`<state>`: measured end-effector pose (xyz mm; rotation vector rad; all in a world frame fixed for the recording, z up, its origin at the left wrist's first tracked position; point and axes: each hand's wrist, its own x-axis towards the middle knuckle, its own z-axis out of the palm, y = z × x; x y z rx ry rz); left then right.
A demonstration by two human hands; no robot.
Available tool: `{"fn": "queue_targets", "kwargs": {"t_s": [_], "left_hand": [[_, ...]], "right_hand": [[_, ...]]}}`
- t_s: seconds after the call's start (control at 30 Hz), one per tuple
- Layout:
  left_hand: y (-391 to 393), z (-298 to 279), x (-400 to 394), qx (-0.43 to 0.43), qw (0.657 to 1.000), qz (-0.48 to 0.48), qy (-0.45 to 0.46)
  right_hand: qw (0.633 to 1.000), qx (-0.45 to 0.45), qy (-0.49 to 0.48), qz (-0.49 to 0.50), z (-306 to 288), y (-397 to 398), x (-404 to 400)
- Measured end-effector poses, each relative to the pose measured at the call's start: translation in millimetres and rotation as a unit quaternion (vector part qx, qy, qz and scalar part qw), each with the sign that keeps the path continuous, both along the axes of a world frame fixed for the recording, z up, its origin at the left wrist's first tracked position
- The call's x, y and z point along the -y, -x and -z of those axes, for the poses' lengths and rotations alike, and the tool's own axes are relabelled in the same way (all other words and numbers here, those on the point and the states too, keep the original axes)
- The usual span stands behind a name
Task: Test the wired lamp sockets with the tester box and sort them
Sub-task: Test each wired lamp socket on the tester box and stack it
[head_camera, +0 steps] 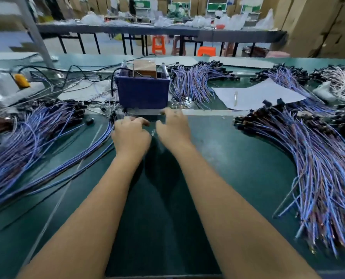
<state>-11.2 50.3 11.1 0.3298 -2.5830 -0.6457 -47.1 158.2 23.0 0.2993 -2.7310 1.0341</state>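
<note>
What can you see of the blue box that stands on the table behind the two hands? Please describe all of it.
The blue box is an open-topped bin, plastic by its look, dark blue, standing upright on the green table just beyond both hands. A brown block and two grey upright parts rise from its top. Black cables run to it from the left. Bundles of blue wires lie at both sides. The right hand reaches toward its lower front edge; contact cannot be told, as the picture is blurred.
</note>
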Motion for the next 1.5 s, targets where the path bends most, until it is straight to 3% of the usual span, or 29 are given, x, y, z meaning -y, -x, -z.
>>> {"fn": "queue_targets", "kwargs": {"t_s": [0.13,0.33,0.6,0.8,0.97,1.03,1.13,1.3,1.5], "left_hand": [[5.5,13.8,30.2,0.082,0.995,-0.064,-0.001],[15.9,13.8,30.6,0.092,0.990,-0.109,0.003],[16.9,13.9,57.2,0.101,0.984,-0.148,0.009],[10.8,16.6,56.3,0.068,0.984,-0.162,0.023],[7.9,12.6,53.1,-0.055,0.984,-0.140,-0.098],[8.2,10.6,51.7,-0.097,0.980,-0.112,-0.134],[6.5,3.7,44.1,-0.162,0.972,-0.024,-0.171],[2.9,-6.6,17.2,-0.254,0.942,0.159,-0.149],[-1.0,-0.3,-8.9,-0.175,0.929,0.228,-0.233]], "right_hand": [[1.000,0.019,0.004,-0.020,21.6,-4.3,25.6],[0.995,0.022,0.094,-0.020,30.2,-0.5,17.3],[0.995,0.014,0.095,-0.036,31.0,-3.5,16.2],[0.995,0.005,0.098,-0.036,30.4,-5.6,17.2],[0.984,-0.051,0.160,-0.060,26.9,-12.6,18.1],[0.976,-0.025,0.195,-0.089,25.7,-15.8,18.1],[0.935,0.088,0.321,-0.122,21.6,-16.5,19.3],[0.814,0.206,0.520,-0.159,13.1,-11.1,11.2],[0.717,0.298,0.600,-0.194,10.3,-3.1,0.2]]}}
